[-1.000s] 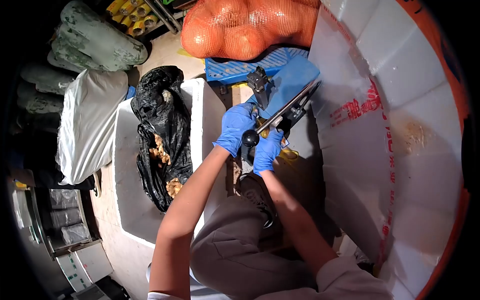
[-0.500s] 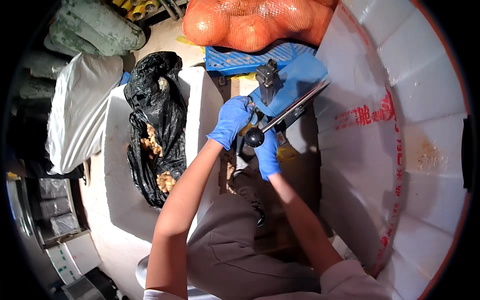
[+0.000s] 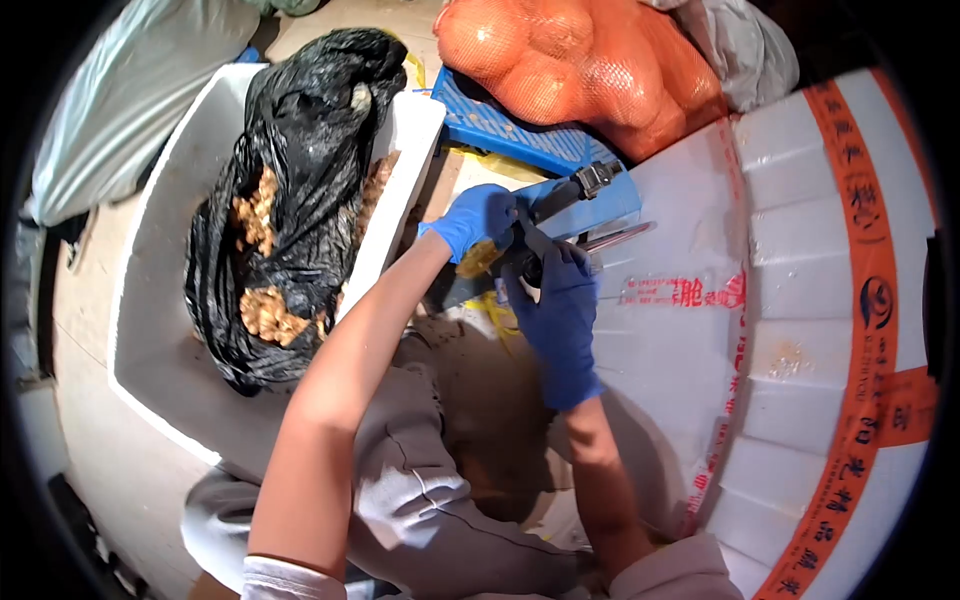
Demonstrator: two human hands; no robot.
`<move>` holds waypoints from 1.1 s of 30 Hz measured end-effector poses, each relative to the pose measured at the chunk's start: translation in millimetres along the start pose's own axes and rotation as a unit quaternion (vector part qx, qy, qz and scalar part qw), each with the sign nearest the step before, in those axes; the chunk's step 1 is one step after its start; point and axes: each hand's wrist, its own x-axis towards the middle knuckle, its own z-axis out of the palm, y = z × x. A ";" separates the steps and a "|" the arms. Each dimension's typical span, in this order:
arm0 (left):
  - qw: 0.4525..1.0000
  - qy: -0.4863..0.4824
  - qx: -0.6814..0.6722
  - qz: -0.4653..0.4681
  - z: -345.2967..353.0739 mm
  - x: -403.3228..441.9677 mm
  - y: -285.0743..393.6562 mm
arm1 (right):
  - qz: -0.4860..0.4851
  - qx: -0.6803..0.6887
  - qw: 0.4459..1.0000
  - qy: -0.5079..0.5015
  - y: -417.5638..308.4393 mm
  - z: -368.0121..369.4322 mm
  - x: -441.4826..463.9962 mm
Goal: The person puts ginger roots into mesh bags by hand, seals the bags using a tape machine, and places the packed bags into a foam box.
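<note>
A blue device (image 3: 612,198) with a black post and clamp (image 3: 590,180) stands in front of me, with a metal lever rod (image 3: 618,237) along its side. My right hand (image 3: 556,320), in a blue glove, is closed around the black-knobbed end of that lever. My left hand (image 3: 472,217), gloved too, has its fingers pinched together at the device's near left edge; whatever lies between them is hidden. Just below it shows a yellowish lump (image 3: 480,258), whose kind I cannot make out.
At left, a white foam box (image 3: 150,300) holds a black plastic bag (image 3: 310,150) with ginger (image 3: 268,316). Orange mesh sacks (image 3: 590,60) rest by a blue plastic pallet (image 3: 500,118) at the back. White foam boxes with printed tape (image 3: 860,330) wall the right side.
My right hand has come up from beneath the lever onto its knobbed end. My left hand stays at the device's edge. The view has shifted, showing more of the right side.
</note>
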 end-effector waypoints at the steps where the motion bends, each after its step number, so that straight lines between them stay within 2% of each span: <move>1: 0.994 0.057 -0.046 0.078 10.4 -1.2 -9.9 | -0.029 -0.112 0.989 0.092 -5.6 3.0 -0.3; 3: 0.959 0.117 -0.204 0.157 31.5 4.2 -29.6 | -0.067 -0.132 0.987 0.061 -8.7 -3.8 6.4; 4: 0.992 0.058 -0.037 0.105 10.1 -2.2 -14.7 | -0.088 -0.145 0.985 0.035 -10.5 -7.4 9.0; 5: 0.991 0.070 -0.045 0.100 7.8 -4.2 -16.2 | -0.021 -0.168 0.982 -0.085 -11.4 -8.1 15.6; 6: 0.993 0.034 -0.037 0.109 10.9 -1.0 -22.1 | -0.084 -0.139 0.982 -0.098 0.3 1.2 16.9; 7: 0.992 -0.001 -0.030 0.123 6.9 3.4 -19.4 | -0.102 -0.196 0.968 -0.121 1.7 10.0 15.8; 8: 0.999 0.004 -0.014 0.049 7.5 5.4 -11.7 | -0.119 -0.254 0.949 -0.145 1.0 21.8 11.6; 10: 0.999 -0.007 -0.044 0.005 8.3 7.4 -10.4 | -0.160 -0.209 0.940 -0.217 -12.1 41.4 2.8; 11: 0.999 -0.001 -0.051 -0.001 9.5 5.1 -9.9 | -0.184 -0.237 0.916 -0.267 -21.0 57.2 -3.6; 12: 0.998 0.031 -0.049 0.034 8.7 3.1 -10.6 | -0.207 -0.260 0.890 -0.314 -27.8 74.6 -8.5; 13: 0.995 0.059 -0.046 0.070 8.5 1.1 -11.6 | -0.211 -0.256 0.888 -0.318 -23.4 94.0 -13.9; 14: 0.995 0.055 -0.047 0.063 6.9 1.3 -9.6 | -0.199 -0.061 0.920 -0.331 -13.2 115.8 -21.1; 15: 0.999 0.010 -0.043 0.005 3.2 4.0 -3.9 | -0.173 0.136 0.917 -0.333 -9.3 130.8 -29.3; 16: 0.997 -0.038 -0.039 -0.050 0.3 5.5 1.1 | -0.167 0.141 0.916 -0.337 -18.8 134.1 -34.0; 17: 0.996 -0.041 -0.042 -0.061 -2.8 5.0 3.1 | -0.074 0.272 0.909 -0.306 -27.7 136.7 -38.0; 19: 0.999 0.002 -0.052 0.010 3.8 3.8 -6.6 | 0.031 0.398 0.878 -0.265 -25.7 155.0 -47.7; 20: 0.997 0.028 -0.065 0.040 6.4 2.0 -10.5 | -0.064 0.270 0.926 -0.255 -14.1 173.8 -52.9; 21: 0.996 0.042 -0.070 0.030 9.5 3.5 -10.4 | -0.155 0.135 0.949 -0.239 -8.1 188.2 -61.4; 23: 0.997 0.028 -0.069 0.032 2.8 2.0 -7.9 | -0.107 0.113 0.957 -0.247 -15.5 198.3 -72.3; 24: 0.998 0.018 -0.055 0.040 1.7 1.6 -8.1 | -0.068 0.108 0.967 -0.222 -10.5 231.8 -91.0; 25: 0.992 0.080 -0.026 0.096 6.5 -2.0 -10.7 | -0.029 0.104 0.974 -0.196 -6.3 264.0 -108.7; 26: 0.990 0.095 -0.054 0.090 10.6 -2.4 -12.2 | 0.010 0.103 0.980 -0.171 -1.2 296.7 -126.9; 27: 0.988 0.091 -0.047 0.116 12.8 -0.2 -16.3 | 0.095 0.242 0.959 -0.113 13.6 335.5 -143.5; 30: 0.989 0.063 -0.018 0.134 12.8 -1.9 -17.0 | 0.181 0.454 0.871 0.052 27.8 386.5 -151.0; 31: 0.983 0.013 0.039 0.180 11.5 -2.9 -19.5 | 0.057 0.228 0.972 -0.022 29.9 377.1 -141.1; 32: 0.982 0.006 0.035 0.184 10.9 -4.0 -16.8 | 0.030 0.162 0.985 -0.054 22.5 368.4 -134.5; 33: 0.989 0.004 0.013 0.144 8.2 -5.3 -12.7 | -0.001 0.095 0.992 -0.083 20.9 369.2 -134.9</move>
